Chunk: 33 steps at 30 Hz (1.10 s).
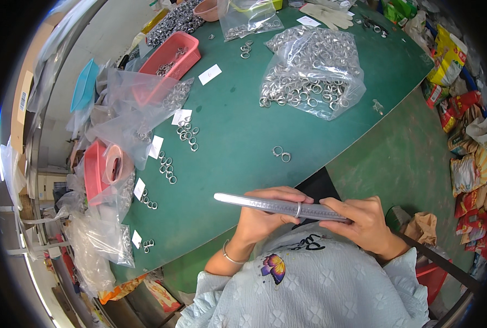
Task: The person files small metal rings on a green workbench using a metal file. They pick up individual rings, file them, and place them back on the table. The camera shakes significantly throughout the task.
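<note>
A grey tapered ring mandrel with scale marks lies nearly level in front of my chest, its narrow tip to the left. One silver ring sits around the mandrel, between my two hands. My right hand is closed on the thick end. My left hand is closed around the middle, fingers behind and thumb in front, close to the ring. Two loose rings lie on the green table beyond my hands.
A clear bag of rings lies at the back. Along the left are small ring groups beside white paper slips, pink baskets and plastic bags. The table edge slants at right; colourful packages stand beyond it.
</note>
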Tool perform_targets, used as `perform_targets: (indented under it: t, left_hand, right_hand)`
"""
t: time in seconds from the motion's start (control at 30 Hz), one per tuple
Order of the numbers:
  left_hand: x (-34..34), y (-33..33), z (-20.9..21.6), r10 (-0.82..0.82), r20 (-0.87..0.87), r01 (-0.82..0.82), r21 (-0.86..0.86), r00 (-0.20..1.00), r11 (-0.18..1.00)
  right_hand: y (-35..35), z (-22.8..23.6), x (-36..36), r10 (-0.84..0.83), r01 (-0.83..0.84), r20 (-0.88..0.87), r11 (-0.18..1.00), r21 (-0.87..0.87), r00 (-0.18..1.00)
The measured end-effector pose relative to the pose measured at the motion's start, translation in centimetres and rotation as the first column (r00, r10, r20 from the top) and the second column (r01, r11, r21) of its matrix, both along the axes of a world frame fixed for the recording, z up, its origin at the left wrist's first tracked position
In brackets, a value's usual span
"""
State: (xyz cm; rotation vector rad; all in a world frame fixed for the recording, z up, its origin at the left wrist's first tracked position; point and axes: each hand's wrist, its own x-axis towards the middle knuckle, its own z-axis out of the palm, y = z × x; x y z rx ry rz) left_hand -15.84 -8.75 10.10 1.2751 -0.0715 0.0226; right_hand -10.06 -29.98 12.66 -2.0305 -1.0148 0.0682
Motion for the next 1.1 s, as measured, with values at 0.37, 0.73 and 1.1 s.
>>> perform_targets:
  t: [0.37, 0.73, 1.1]
  left_hand:
    - [-0.1, -0.2, 0.3, 0.023, -0.065, -0.024, -0.019, 0.998, 1.0]
    - [-0.5, -0.4, -0.2, 0.11, -0.148, -0.13, -0.135, 0.983, 0.982]
    - [-1.1, 3.0, -2.2, 0.448, -0.119, -0.463, -0.199, 0.886, 0.864]
  right_hand:
    - [0.1, -0.3, 0.0, -0.004, 0.004, -0.017, 1.0, 0.02, 1.0]
    - [1.2, -0.9, 0.0, -0.033, 0.036, -0.087, 0.999, 0.03, 0.996]
    - [1.6, -1.5, 0.4, -0.068, 0.068, -0.208, 0.998, -0.003, 0.976]
